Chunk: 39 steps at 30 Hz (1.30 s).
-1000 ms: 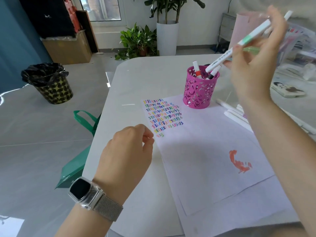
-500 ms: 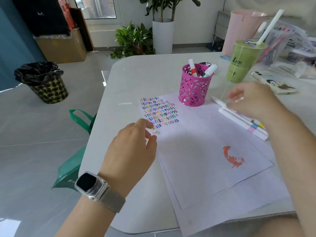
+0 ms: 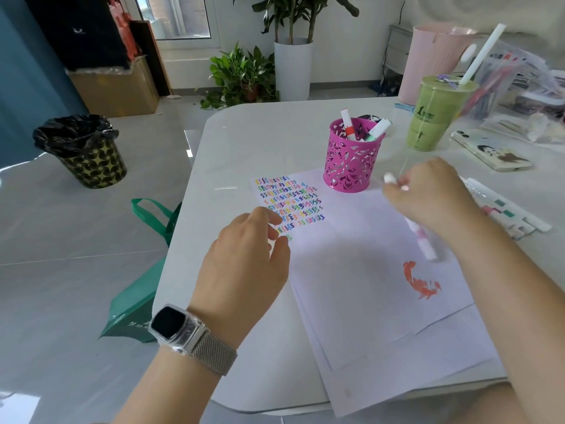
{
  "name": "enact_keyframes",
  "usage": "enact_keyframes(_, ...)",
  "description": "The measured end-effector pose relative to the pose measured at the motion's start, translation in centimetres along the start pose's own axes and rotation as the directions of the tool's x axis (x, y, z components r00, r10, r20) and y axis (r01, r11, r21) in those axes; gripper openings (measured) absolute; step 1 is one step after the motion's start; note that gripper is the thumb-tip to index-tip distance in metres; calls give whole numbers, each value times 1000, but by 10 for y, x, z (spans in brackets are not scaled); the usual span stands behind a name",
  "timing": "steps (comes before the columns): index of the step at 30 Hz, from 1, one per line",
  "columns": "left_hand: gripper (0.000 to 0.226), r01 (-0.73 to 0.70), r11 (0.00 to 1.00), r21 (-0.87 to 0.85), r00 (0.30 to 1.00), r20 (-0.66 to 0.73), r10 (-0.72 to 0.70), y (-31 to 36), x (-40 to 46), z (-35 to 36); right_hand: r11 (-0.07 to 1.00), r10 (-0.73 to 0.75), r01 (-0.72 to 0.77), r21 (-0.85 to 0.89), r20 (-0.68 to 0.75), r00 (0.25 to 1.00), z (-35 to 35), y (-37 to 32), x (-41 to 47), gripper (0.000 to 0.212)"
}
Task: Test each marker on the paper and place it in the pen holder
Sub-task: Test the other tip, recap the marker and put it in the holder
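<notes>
Magenta cut-out filigree pen holder, white paper with rows of multicoloured squiggles and an orange-red scribble, pale green cup, black-and-gold patterned bin, white bench

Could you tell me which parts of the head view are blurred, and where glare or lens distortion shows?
In the head view, the marker held in the right hand is smeared by motion blur; the left hand and pen holder are sharp. Window light glares off the floor and table. The wide-angle lens bends the table's edges.
</notes>
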<state>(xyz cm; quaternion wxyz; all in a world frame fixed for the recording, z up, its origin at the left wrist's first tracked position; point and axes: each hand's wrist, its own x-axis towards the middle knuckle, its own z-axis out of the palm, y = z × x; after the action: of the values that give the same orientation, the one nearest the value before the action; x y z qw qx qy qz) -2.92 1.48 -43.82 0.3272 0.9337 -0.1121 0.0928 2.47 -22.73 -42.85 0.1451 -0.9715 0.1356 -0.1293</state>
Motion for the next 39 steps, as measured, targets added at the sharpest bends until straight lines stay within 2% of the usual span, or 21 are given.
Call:
enact_keyframes(1,21,0,999,-34,1000,13,0,2,1,0,987,3,3,158,-37,999,-8,-9,-3,39)
enact_keyframes(2,20,17,995,-93,999,39,-13,3,1,-1,931,17,-3,365,-35,999,-14,-19,-8,31)
enact_keyframes(4,19,99,963,-249,991,116,-72,7,2,-2,682,24,-58,729,57,998,-22,-41,-21,22)
enact_keyframes(6,21,182,914,-363,975,188,-120,8,3,-1,478,13,-130,868,141,990,-21,-60,-36,20)
enact_keyframes(8,26,225,885,-407,961,241,-134,9,3,0,381,-35,-178,907,207,978,-14,-74,-49,17)
enact_keyframes(10,24,252,855,-453,945,304,-118,12,3,-1,336,-115,-201,920,251,961,-10,-84,-58,11)
enact_keyframes(12,27,299,810,-504,923,369,-110,17,2,-3,329,-178,-187,926,255,950,-7,-89,-63,7)
enact_keyframes(16,32,411,710,-571,883,444,-155,23,1,-11,261,-246,-217,941,282,927,-4,-90,-64,14)
enact_keyframes(20,30,529,584,-615,824,536,-182,29,2,-15,278,-237,-227,933,296,925,-4,-90,-65,19)
enact_keyframes(22,31,574,537,-619,792,586,-171,29,3,-15,333,-234,-225,916,311,921,-5,-91,-66,19)
enact_keyframes(25,31,561,564,-606,798,576,-174,27,1,-13,420,-235,-220,881,340,911,0,-94,-69,25)
enact_keyframes(28,31,531,589,-609,828,522,-207,30,-4,-6,432,-259,-192,881,325,909,3,-96,-72,28)
enact_keyframes(33,39,509,528,-681,855,472,-216,40,-7,-4,490,-245,-169,855,321,915,8,-97,-71,31)
enact_keyframes(35,41,488,527,-696,869,442,-221,42,-7,-4,486,-219,-172,857,310,925,8,-97,-70,28)
enact_keyframes(39,39,447,589,-673,892,386,-236,45,-6,-2,449,-198,-177,876,291,936,8,-98,-70,30)
